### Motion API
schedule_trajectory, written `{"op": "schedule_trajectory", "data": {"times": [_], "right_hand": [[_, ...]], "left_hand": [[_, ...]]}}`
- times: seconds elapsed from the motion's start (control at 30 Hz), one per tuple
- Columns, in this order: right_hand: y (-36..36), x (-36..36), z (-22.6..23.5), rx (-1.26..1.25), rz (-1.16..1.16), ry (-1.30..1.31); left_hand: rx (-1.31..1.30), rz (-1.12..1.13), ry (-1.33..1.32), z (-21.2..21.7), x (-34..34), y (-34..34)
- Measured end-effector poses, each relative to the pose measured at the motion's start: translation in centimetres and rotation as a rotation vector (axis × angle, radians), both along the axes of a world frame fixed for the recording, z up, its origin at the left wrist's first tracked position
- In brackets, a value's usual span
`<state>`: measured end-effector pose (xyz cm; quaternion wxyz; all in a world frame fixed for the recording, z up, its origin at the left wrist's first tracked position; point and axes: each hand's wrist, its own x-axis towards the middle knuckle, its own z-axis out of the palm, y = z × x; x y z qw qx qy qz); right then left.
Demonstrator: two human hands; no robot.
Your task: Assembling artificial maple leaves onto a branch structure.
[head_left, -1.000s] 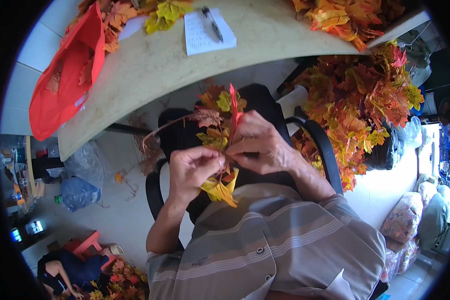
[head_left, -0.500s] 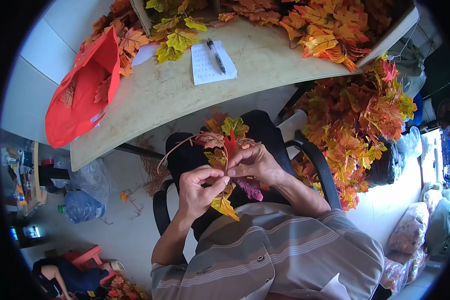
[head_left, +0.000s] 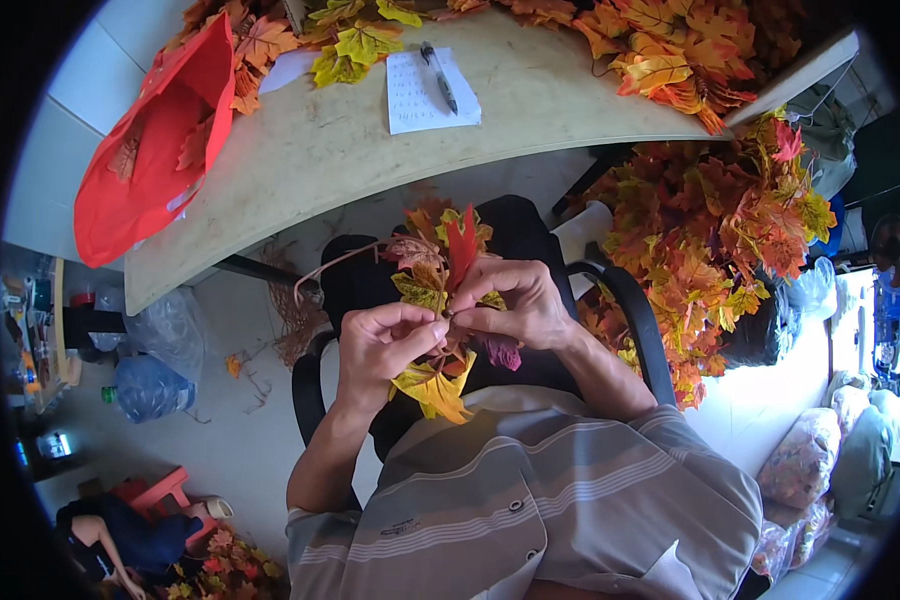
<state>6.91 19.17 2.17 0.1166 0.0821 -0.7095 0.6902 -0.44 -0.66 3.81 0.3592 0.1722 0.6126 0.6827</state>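
Observation:
Over my lap I hold a garland of artificial maple leaves on a thin brown vine [head_left: 338, 263]. A red leaf [head_left: 461, 250] points up between my hands, with a yellow leaf [head_left: 435, 388] below them and a purple leaf [head_left: 501, 350] under my right fingers. My left hand [head_left: 375, 360] is closed, thumb and forefinger pinching at the garland's stem. Opposite it, my right hand [head_left: 525, 305] pinches the stem just below the red leaf, its fingertips almost touching the left ones. Exactly how the stem runs between the fingertips is hidden.
Ahead stands a curved table [head_left: 300, 160] with a paper sheet [head_left: 410, 105], a pen [head_left: 438, 75], a red bag [head_left: 150, 160] and leaf heaps [head_left: 670, 60]. Leaf garlands [head_left: 710, 240] hang beside the right armrest [head_left: 640, 310]. A person [head_left: 120, 540] is at lower left, near a water bottle [head_left: 155, 388].
The view has shifted slightly. Between my hands the red leaf now stands taller, and the yellow leaf below has turned and spread leftward. Both hands keep pinching the stem.

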Motion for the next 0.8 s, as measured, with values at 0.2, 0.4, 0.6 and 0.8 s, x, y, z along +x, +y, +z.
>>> {"op": "schedule_trajectory", "data": {"times": [0.2, 0.4, 0.6, 0.8], "right_hand": [[-0.08, 0.00, -0.37, 0.017, 0.008, 0.008], [0.21, 0.32, -0.57, 0.029, 0.004, -0.002], [0.18, 0.51, -0.46, 0.066, 0.010, -0.004], [0.26, 0.35, -0.24, 0.177, -0.001, 0.058]], "left_hand": [[-0.013, -0.006, -0.011, -0.15, -0.15, -0.01], [-0.005, 0.003, -0.037, -0.24, -0.08, -0.03], [-0.001, 0.017, -0.065, -0.11, 0.03, 0.12], [-0.017, 0.015, -0.068, -0.26, -0.08, 0.16]]}}
